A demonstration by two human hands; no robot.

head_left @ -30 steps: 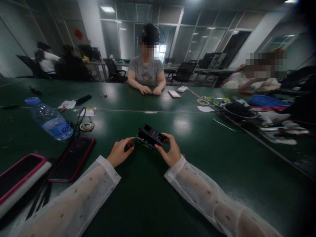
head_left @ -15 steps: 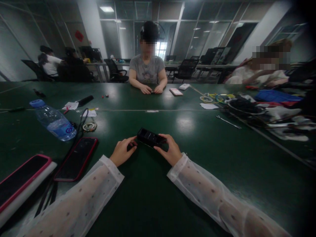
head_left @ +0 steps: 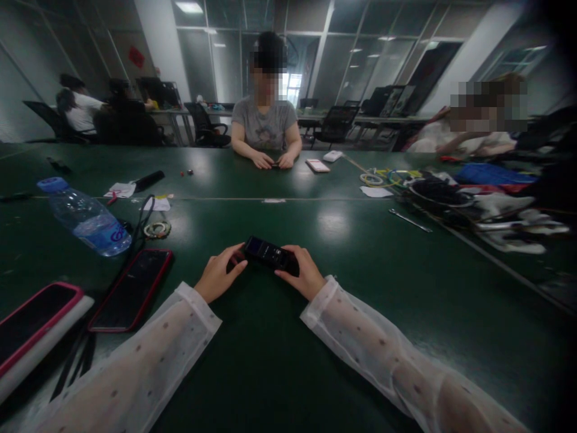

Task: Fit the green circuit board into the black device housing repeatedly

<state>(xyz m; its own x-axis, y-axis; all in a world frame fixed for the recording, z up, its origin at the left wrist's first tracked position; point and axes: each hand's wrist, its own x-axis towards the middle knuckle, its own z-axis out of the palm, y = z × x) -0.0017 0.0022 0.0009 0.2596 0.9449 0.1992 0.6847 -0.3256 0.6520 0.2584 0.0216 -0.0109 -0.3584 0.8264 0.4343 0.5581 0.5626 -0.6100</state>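
Note:
A small black oblong device (head_left: pixel 267 252) with a dark screen at its left end and small pale markings lies slantwise just above or on the green table; I cannot tell which. My right hand (head_left: pixel 301 270) has its right end between thumb and fingers. At the other end, my left hand (head_left: pixel 222 270) is curled with its thumb and index finger against the left edge. To the left of that hand lies a red-cased phone (head_left: pixel 133 291) with its dark screen up.
A tilted water bottle (head_left: pixel 85 218), a bracelet (head_left: pixel 157 230) and a pink-cased phone (head_left: pixel 38 322) are on the left. A wrench (head_left: pixel 410 221) and heaped cables (head_left: pixel 444 195) lie to the right. Across the table (head_left: pixel 252 367) a person (head_left: pixel 267 126) sits handling a small dark thing.
My left thumb and fingers have closed in on the device's left end. The device's screen has become bluish and its face has tilted slightly. The whole view has shifted a little.

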